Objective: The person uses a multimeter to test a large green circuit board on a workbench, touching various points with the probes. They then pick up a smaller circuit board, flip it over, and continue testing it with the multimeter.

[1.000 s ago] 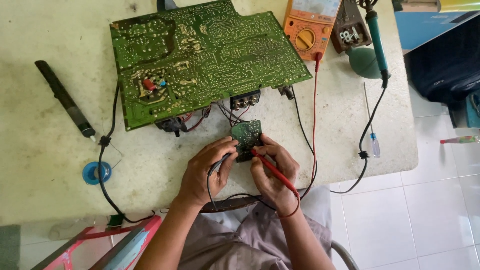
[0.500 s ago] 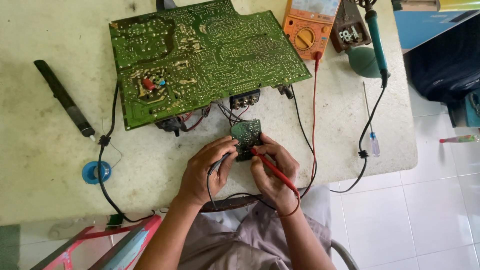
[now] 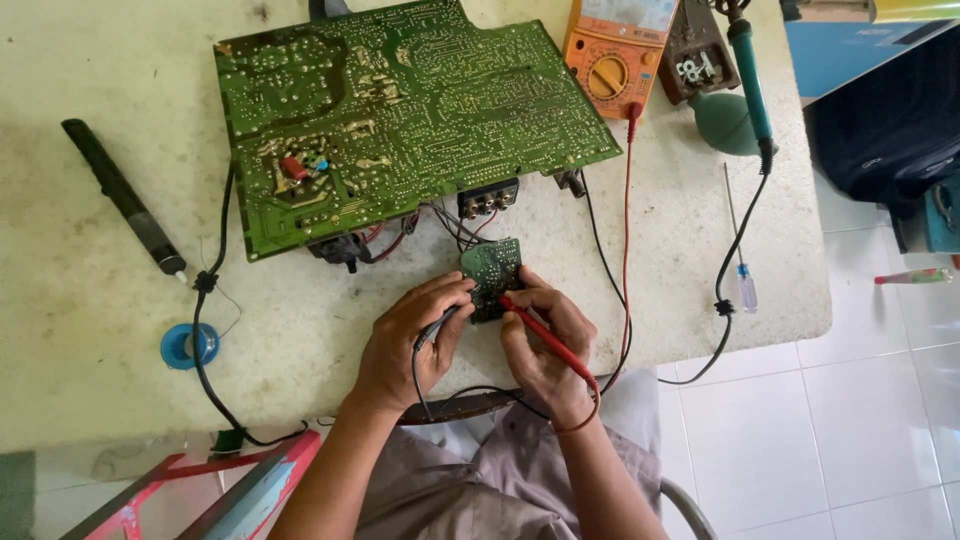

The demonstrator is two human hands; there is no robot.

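Observation:
My left hand (image 3: 410,335) grips a black test probe (image 3: 440,325) whose tip touches a small green circuit board (image 3: 492,274) near the table's front edge. In my right hand (image 3: 545,340) is a red test probe (image 3: 545,335), its tip on the same small board. Thin wires run from the small board up to a large green circuit board (image 3: 400,110) lying solder side up in the middle of the table. The probe leads go to an orange multimeter (image 3: 612,50) at the back right.
A soldering iron with a teal handle (image 3: 750,75) lies at the right beside a green bulb (image 3: 722,118). A small screwdriver (image 3: 742,270) lies near the right edge. A black pen-like tool (image 3: 125,200) and a blue solder spool (image 3: 186,345) are at the left.

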